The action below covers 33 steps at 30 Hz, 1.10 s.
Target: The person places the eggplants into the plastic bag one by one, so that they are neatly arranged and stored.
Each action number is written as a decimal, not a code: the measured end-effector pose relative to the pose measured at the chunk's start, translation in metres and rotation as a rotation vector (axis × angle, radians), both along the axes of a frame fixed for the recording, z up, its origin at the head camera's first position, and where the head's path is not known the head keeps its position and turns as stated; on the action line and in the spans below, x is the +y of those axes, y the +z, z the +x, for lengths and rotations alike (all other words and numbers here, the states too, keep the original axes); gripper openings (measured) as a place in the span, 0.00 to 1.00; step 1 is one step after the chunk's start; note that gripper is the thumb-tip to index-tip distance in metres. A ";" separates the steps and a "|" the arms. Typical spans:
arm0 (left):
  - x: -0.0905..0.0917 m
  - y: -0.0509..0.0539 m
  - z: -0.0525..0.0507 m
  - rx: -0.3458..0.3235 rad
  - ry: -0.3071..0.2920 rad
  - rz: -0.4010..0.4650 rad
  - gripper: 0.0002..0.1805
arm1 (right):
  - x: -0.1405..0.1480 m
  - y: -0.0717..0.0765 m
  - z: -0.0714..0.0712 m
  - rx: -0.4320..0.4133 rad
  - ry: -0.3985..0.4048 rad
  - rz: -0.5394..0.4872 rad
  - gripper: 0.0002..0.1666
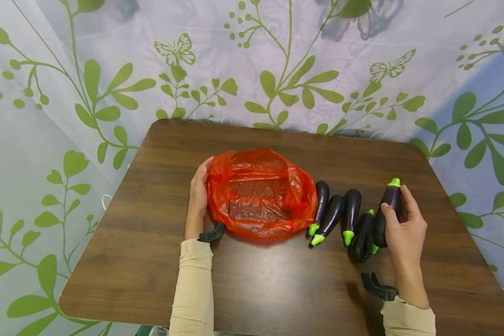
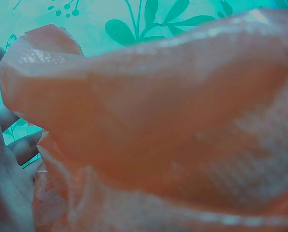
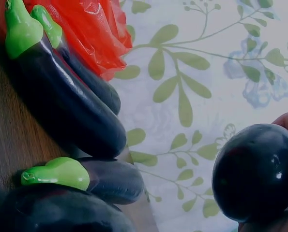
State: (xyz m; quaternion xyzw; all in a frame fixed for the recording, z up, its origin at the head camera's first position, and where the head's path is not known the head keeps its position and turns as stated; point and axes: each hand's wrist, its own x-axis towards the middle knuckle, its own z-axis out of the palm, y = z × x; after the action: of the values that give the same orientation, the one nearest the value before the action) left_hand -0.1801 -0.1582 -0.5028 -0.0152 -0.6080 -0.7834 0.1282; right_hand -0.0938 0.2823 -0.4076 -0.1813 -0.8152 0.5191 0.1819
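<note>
Where the leaf-printed backdrop (image 1: 218,70) ends, the brown wood-grain table (image 1: 130,261) begins. Red plastic bag (image 1: 260,184): near the table's middle, mouth gaping upward, walls crumpled and translucent; judged very light, limp and liable to fold inward, so its rim is best steadied from the side. Cream sleeves (image 1: 193,284) cover the forearms. Right hand (image 1: 407,228): thumb and fingers grasp one eggplant (image 1: 392,198) round its body, well apart from the bag. Left hand (image 1: 199,193): fingers extended and loosely spread against the bag's left side, no pinch visible. Remaining eggplants (image 1: 353,210): four show plainly between bag and right hand, and a further cap suggests a fifth. Their glossy skins look slippery and their bodies firm; whether they are weighty or hollow cannot be told. The thick middle probably offers the surest hold, the narrower capped end a poorer one. Black wrist mounts (image 1: 379,287) sit at both cuffs. Green caps (image 1: 348,238): three of the plainly shown four point toward the person; the held one points away.
</note>
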 end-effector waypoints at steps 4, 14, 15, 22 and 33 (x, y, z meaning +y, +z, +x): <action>0.000 -0.001 0.000 0.005 -0.005 -0.006 0.29 | -0.002 0.001 -0.001 -0.015 0.006 0.004 0.36; 0.000 -0.001 0.000 -0.004 -0.005 -0.024 0.29 | -0.008 0.001 -0.004 -0.027 0.024 0.051 0.35; 0.000 -0.001 0.001 -0.004 -0.006 -0.026 0.29 | -0.009 0.001 -0.004 -0.030 0.027 0.058 0.35; 0.000 -0.001 0.001 -0.019 -0.009 -0.036 0.30 | -0.011 0.003 -0.005 -0.076 0.046 0.083 0.33; -0.001 -0.002 0.001 -0.024 -0.005 -0.046 0.29 | -0.017 0.007 -0.008 -0.064 0.091 0.128 0.34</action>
State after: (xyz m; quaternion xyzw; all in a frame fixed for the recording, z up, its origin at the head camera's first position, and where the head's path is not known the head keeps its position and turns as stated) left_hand -0.1787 -0.1589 -0.5044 -0.0102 -0.6273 -0.7697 0.1186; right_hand -0.1019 0.2652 -0.4008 -0.1485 -0.8595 0.4677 0.1429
